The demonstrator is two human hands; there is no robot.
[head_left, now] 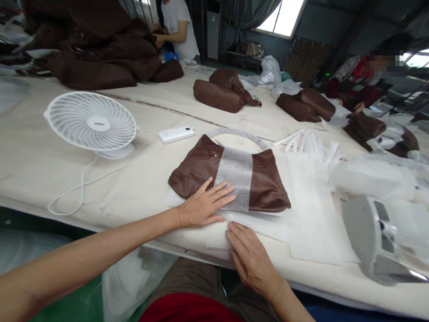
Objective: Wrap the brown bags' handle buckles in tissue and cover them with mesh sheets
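Note:
A brown leather handbag [268, 179] lies flat on the table in front of me. A grey speckled wrapping band [235, 172] runs across its middle, and its wrapped handle [241, 132] arches out on the far side. My left hand [203, 208] rests on the near part of the bag and band with its fingers spread. Closer to the table edge, my right hand [251, 255] lies palm down with its fingers extended side by side, its fingertips by a white foam sheet [264, 226]. That sheet reaches partly under the bag. Nothing is visibly gripped in either hand.
A white fan [92, 120] with a looping cable and a white power bank [176, 133] are at left. Foam sheets [315, 223] and a grey dispenser-like device [368, 237] are at right. Brown bags [97, 71] pile up behind. Two people work across the table.

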